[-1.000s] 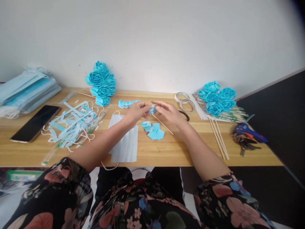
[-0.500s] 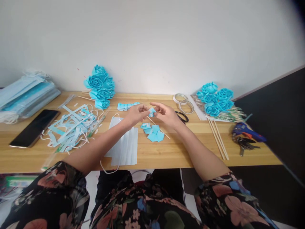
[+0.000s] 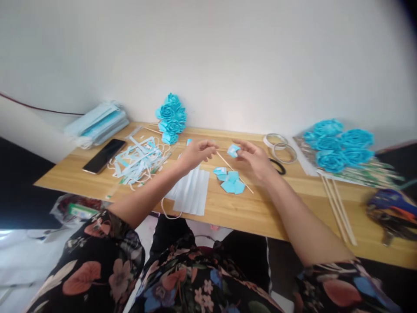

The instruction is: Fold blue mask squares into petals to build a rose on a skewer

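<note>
Head view shows a small, angular, light-blue folded piece (image 3: 232, 151) (whitish in part) pinched by the right hand (image 3: 254, 161), on the far side of flat blue petals (image 3: 232, 183). Left hand (image 3: 197, 154) curls loosely near the far end of a wooden stick (image 3: 228, 164); I cannot tell whether it grips.

A plain pale-grey wall (image 3: 228, 56) rose behind the light wooden tabletop (image 3: 257, 221), with a thin dark cord (image 3: 39, 108) running along it at the left. A black flat-screened phone (image 3: 104, 156) lay slantwise, face up, toward the table's left end. Below that end, a clear plastic bag (image 3: 59, 209) showed a green-and-white packet (image 3: 81, 211). Near the back, two ring-shaped tape rolls (image 3: 284, 161) overlapped. At the far right, a dark-blue and orange tool (image 3: 391, 201) lay beside dark metal keys (image 3: 387, 236), both blurred.
</note>
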`<move>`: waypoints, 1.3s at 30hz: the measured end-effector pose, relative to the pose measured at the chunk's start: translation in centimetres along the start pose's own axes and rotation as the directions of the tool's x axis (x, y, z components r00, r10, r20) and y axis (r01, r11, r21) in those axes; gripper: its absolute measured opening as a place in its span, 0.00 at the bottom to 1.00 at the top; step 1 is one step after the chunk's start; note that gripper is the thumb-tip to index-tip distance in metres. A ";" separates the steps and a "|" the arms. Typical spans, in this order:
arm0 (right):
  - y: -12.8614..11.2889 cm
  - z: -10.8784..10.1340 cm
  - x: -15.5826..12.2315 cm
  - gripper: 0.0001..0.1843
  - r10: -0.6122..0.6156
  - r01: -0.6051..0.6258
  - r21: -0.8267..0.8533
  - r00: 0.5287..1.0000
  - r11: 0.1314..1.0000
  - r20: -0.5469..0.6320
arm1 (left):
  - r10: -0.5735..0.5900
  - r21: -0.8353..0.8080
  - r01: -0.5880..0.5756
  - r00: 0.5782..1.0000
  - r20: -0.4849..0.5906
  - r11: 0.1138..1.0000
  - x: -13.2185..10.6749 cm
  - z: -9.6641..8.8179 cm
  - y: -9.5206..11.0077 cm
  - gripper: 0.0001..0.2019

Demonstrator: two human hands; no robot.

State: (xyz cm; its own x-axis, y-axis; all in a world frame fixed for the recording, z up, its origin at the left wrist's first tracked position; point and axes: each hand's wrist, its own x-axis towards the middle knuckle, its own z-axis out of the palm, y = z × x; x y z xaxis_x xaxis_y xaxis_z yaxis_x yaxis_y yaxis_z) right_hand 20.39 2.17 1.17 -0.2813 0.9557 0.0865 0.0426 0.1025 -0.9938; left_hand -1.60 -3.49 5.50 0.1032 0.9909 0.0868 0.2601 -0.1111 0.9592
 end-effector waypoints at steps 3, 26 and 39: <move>0.3 -0.2 0.3 0.23 0.048 -0.047 0.030 0.998 0.998 -0.033 | 0.085 0.277 -0.015 0.967 -0.240 0.961 -2.8 -6.1 -0.6 0.14; 1.9 -0.5 0.6 0.21 0.139 -0.139 0.122 0.990 0.983 0.007 | 0.072 0.711 0.285 0.902 -0.426 0.642 -8.3 -18.5 -10.3 0.27; 2.8 -0.8 0.9 0.21 0.172 -0.169 0.115 0.985 0.979 -0.012 | -0.188 0.640 0.714 0.696 -0.693 0.284 -11.4 -25.9 -10.2 0.42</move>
State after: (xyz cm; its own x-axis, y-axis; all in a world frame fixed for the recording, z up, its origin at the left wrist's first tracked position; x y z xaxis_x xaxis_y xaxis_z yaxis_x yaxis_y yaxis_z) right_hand 21.03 3.56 -1.47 -0.2582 0.9623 -0.0849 -0.0213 -0.0935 -0.9954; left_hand -30.31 -11.67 1.68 -0.6423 0.7635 0.0670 0.7621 0.6268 0.1620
